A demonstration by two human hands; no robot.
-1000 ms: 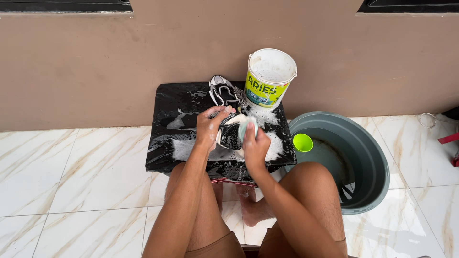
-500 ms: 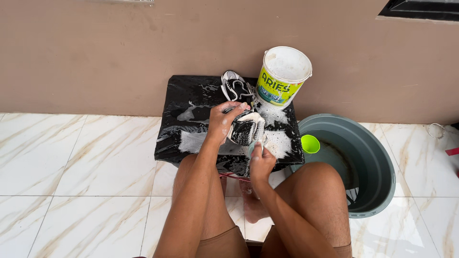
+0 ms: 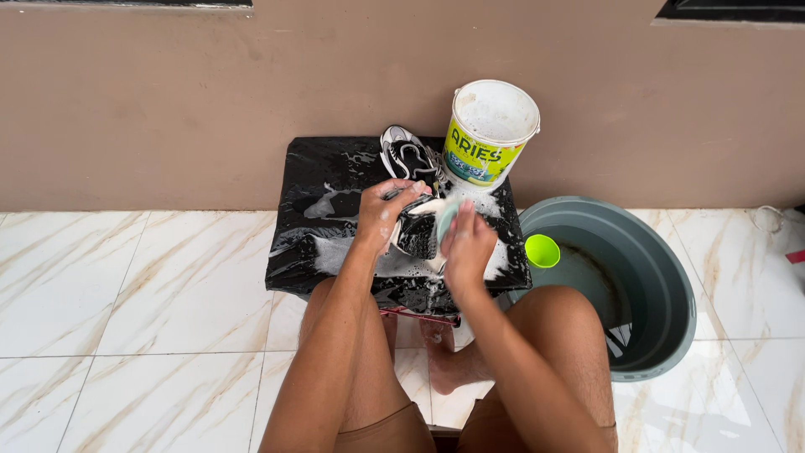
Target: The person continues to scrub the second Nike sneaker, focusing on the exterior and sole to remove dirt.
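Head view: left hand [image 3: 381, 211] grips a soapy black shoe [image 3: 417, 233] on the wet black tabletop [image 3: 310, 243] — its long axis runs toward the wall, which end leads unclear; right hand [image 3: 466, 245] clutches a pale brush [image 3: 446, 218] against it.

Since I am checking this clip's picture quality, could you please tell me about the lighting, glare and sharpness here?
Head view: soft, even daylight, with no hard shadows; mild sheen on the wet black plastic sheet and the glossy white marble floor tiles; the left hand, the right hand and the soapy black shoe look sharp, with no evident motion blur; the wall line bows slightly at the edges.
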